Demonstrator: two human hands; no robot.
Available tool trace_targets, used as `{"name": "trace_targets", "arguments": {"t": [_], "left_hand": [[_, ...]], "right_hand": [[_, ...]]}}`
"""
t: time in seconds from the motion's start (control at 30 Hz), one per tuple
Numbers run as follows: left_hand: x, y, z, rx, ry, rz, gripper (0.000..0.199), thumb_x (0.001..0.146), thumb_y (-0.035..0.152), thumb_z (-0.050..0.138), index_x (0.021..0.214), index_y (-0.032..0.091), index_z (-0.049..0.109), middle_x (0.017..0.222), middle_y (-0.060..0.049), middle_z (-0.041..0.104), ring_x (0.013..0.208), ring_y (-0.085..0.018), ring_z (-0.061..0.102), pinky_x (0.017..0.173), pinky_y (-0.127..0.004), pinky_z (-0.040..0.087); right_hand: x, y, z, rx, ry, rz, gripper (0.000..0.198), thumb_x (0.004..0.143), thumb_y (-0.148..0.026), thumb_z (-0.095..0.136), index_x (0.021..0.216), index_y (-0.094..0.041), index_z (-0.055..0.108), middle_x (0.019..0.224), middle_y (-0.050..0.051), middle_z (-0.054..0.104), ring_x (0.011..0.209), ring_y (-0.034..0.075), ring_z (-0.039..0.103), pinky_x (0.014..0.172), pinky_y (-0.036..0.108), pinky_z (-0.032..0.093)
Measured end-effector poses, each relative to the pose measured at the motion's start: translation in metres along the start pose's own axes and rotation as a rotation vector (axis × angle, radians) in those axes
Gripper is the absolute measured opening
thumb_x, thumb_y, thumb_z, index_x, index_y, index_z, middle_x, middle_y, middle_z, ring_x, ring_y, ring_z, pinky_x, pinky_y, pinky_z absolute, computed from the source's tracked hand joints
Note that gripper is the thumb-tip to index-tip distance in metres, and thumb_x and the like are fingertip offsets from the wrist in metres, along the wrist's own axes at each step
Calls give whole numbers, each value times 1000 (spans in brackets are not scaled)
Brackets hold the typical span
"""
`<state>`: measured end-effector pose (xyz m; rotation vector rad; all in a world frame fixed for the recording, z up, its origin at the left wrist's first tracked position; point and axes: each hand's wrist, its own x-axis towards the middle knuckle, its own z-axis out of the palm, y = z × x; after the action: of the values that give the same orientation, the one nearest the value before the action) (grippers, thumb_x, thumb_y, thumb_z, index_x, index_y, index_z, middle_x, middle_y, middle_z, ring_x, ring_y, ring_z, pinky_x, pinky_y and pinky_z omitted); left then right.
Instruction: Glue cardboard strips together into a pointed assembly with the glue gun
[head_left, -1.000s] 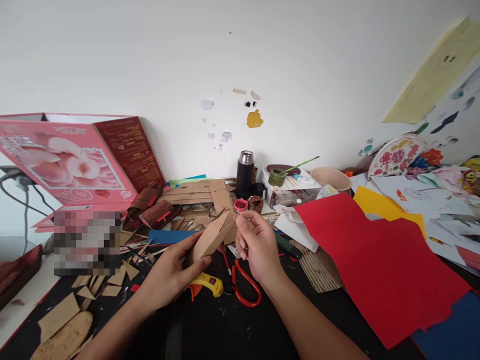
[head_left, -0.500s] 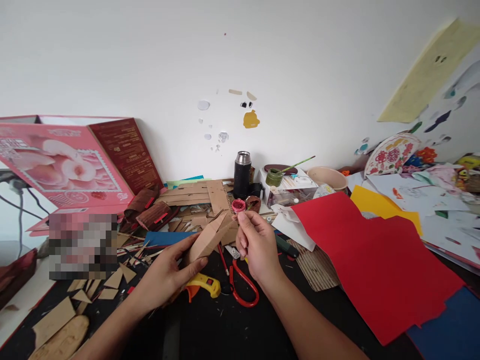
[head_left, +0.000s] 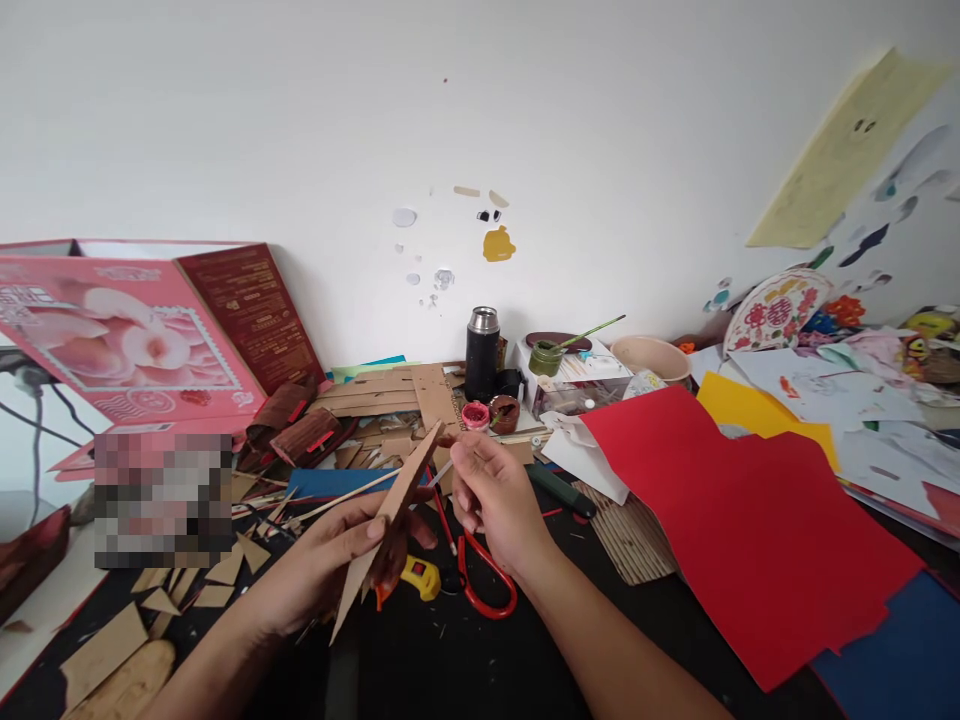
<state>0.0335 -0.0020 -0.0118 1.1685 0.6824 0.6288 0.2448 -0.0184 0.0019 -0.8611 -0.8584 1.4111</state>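
My left hand (head_left: 330, 550) is closed round a folded piece of bare cardboard (head_left: 399, 492), thumb on its near face. The piece stands steeply tilted, its narrow end pointing up and away. Just right of that end, my right hand (head_left: 491, 495) is pinched on what looks like a thin paintbrush (head_left: 442, 473), mostly hidden by the fingers. Its dark tip is close to the cardboard; whether they touch I cannot tell. Beyond the hands stand a jar of red paint (head_left: 475, 415) and a jar of brown paint (head_left: 504, 413). Red-handled scissors (head_left: 487, 590) and a yellow-handled tool (head_left: 421, 577) lie below.
A black flask (head_left: 482, 355) stands against the wall, with a green paint jar (head_left: 546, 358) holding a brush to its right. Red paper (head_left: 735, 510) covers much of the right side. Cardboard scraps (head_left: 225, 565), brown-painted pieces (head_left: 304, 435) and a pink box (head_left: 142, 340) are left.
My left hand has turned the cardboard from lying slanted to a steeper, edge-on tilt. My right hand has shifted slightly left and down, away from the red paint jar.
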Motion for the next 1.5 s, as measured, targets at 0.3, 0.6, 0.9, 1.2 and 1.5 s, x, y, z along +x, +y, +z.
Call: {"name": "trace_targets", "arguments": {"t": [0.3,0.6,0.9,1.2,1.5], "left_hand": [[-2,-1,-1,-136,-130,20,54,86,60,83,120,17,80,90,-10,77,66,-19,68,59,-28,54],[-7,-10,-5,-214,-250,-2,56,92,58,79,131,19,78,108,-17,84,64,-19,74,56,-25,52],[-8,-6,-2,-166,-389,-84,69,90,66,79,139,18,76,122,-20,83,81,-24,80,68,-28,60],[-11,16,-4,240,-167,-67,62,90,60,81,141,23,76,135,-13,79,127,-39,70,114,-51,53],[-7,15,-3,507,32,36,45,100,56,69,132,26,80,128,-7,82,112,-31,76,105,-42,60]], "right_hand": [[0,8,3,23,22,-4,55,78,-69,88,89,-23,60,48,-14,44,36,6,34,34,18,21],[-1,11,3,-12,27,-19,55,80,-69,87,88,-23,58,51,-14,45,37,5,31,35,19,27],[-3,8,4,-120,-11,-53,50,88,-68,78,86,-21,63,49,-13,43,34,7,34,35,21,25],[-7,9,3,-335,70,-151,44,94,-62,74,79,-23,59,58,-8,47,42,10,41,40,23,30],[-7,12,2,-316,28,-135,42,95,-64,75,93,-23,65,57,-9,47,43,11,41,43,24,32]]}}
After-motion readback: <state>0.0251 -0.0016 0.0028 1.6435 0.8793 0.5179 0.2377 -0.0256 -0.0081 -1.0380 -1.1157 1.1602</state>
